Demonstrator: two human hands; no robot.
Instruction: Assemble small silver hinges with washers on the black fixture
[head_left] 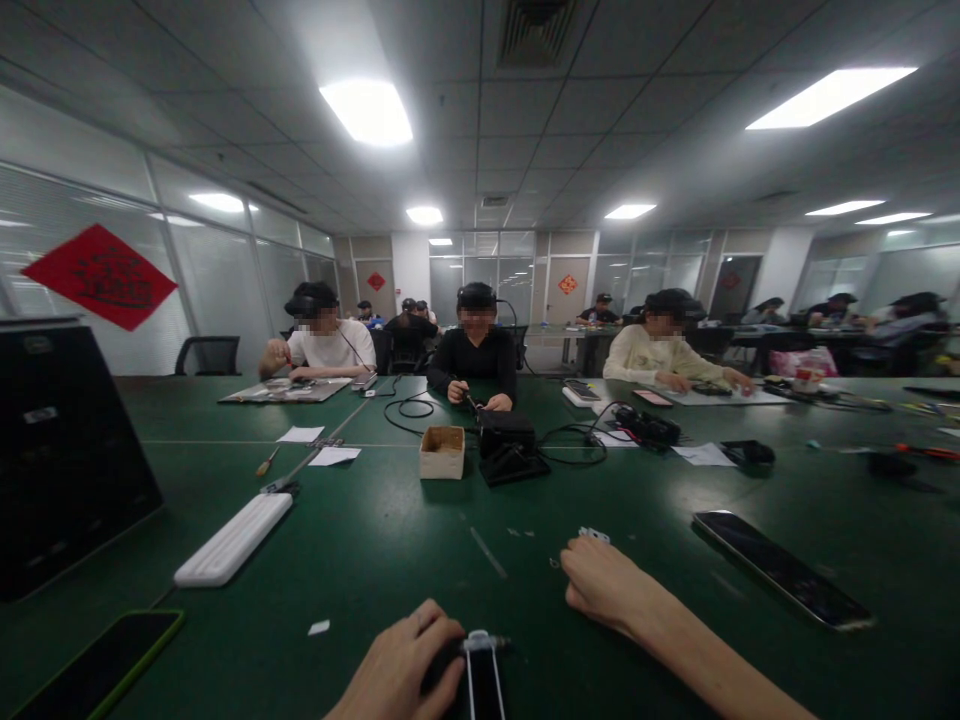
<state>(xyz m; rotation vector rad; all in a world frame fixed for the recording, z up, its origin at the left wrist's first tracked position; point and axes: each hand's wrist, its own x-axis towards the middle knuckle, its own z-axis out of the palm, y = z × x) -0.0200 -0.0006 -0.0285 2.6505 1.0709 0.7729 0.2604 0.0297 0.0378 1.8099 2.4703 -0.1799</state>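
Observation:
My left hand (409, 660) is at the bottom middle, its fingers bent and its thumb against the left edge of a narrow black device with a white frame (484, 675). A small metallic piece lies across that device's top end, and its lower end is cut off by the picture. Farther forward and to the right, my right hand (604, 580) rests on the green table (525, 550) with its fingers curled in. A small whitish piece (595, 535) shows just beyond its knuckles. The fingertips are hidden, so what they pinch cannot be made out.
A large phone (780, 568) lies right, a green-cased phone (112, 660) left. A white power strip (236, 540), a black monitor-like panel (67, 460), a small box (442, 452) and a black stand (510, 445) surround the middle. Cables and papers lie farther back; several people sit opposite.

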